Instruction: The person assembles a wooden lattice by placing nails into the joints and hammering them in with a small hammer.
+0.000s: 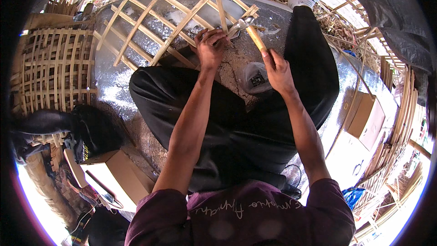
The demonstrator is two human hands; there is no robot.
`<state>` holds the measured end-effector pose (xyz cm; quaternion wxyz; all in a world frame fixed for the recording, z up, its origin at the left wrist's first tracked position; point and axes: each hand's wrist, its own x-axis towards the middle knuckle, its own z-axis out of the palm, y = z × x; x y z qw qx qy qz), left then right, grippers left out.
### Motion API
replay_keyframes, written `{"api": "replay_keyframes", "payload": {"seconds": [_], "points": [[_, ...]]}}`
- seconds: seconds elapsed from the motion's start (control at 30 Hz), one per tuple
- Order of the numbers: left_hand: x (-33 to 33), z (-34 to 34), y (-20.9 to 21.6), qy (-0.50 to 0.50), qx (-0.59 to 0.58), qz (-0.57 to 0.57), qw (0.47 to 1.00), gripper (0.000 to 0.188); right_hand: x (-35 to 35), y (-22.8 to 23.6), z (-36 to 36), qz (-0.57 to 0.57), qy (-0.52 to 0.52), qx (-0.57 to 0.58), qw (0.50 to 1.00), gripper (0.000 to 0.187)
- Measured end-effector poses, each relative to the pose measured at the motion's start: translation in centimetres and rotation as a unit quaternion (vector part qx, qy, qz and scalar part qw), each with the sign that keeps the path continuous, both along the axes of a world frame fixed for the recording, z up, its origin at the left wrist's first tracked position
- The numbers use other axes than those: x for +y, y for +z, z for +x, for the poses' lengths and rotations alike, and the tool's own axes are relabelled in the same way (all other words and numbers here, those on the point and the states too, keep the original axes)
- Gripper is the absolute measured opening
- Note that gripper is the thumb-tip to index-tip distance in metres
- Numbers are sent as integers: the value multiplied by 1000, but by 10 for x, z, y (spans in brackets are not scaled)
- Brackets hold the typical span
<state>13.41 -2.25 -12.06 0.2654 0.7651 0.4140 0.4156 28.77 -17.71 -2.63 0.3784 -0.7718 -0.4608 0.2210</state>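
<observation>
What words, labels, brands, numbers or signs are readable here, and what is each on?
Purple shirt: pale script lettering, upside down; I won't copy its words.
Black cloth, left: yellow lettering, too small to read.
Pale surface, right: dark mark, too unclear to read.

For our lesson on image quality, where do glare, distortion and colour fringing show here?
Head view: glare whitens patches of the silver mat; head view: the hammer has bright highlights on its metal head; head view: the right-hand slats seem to curve with the fisheye rim; head view: purple fringes edge the blown-out lower rim.
</observation>
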Motion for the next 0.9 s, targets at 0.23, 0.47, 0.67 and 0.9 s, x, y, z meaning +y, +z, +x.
{"api": "replay_keyframes", "payload": {"seconds": [0.23, 0.47, 0.67, 0.9], "points": [[2, -1, -5, -6, -23, 19, 1000, 17, 1, 9, -16, 64, 40, -139, 987, 22], [-4, 0, 4, 7, -14, 37, 999, 19, 7, 13, -19, 47, 49, -130, 989, 19], [-7, -1, 7, 6, -8, 50, 999, 19, 6, 19, -23, -45, 70, -167, 982, 18], [-9, -1, 6, 9, 18, 49, 999, 22, 7, 31, -29, 40, 46, -117, 991, 19]]}}
